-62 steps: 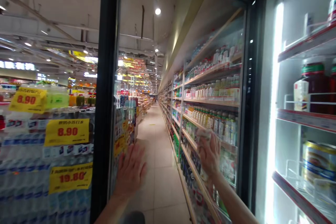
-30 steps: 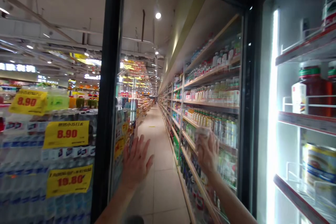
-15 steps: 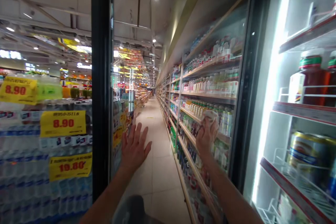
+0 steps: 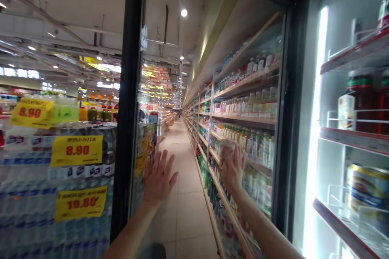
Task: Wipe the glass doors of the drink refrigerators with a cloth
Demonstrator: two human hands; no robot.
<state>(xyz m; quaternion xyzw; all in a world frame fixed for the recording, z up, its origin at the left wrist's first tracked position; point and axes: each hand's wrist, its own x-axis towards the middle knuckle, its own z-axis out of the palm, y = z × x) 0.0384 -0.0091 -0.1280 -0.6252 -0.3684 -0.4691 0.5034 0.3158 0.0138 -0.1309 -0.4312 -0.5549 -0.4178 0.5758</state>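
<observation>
A glass door [image 4: 194,77] in a black frame [image 4: 127,101] stands swung out from a lit drinks cooler. My left hand [image 4: 160,178] lies flat with fingers spread against the glass near the door's left edge, holding nothing. On the right half of the pane, my right hand [image 4: 234,170] presses a crumpled whitish cloth [image 4: 228,150] to the glass, its fingers over the cloth. Through the pane, or reflected in it, appear long shelves of bottles [image 4: 249,105] and a tiled aisle.
At right, the cooler's shelves [image 4: 354,139] hold dark red bottles [image 4: 364,101] and large cans [image 4: 366,188] behind wire rails, beside a bright light strip [image 4: 316,129]. To the left rise stacked packs of bottled water [image 4: 27,202] with yellow price signs [image 4: 76,150].
My right hand has moved the cloth left and a little down across the glass. My left hand stays spread on the pane. The whole view has shifted slightly.
</observation>
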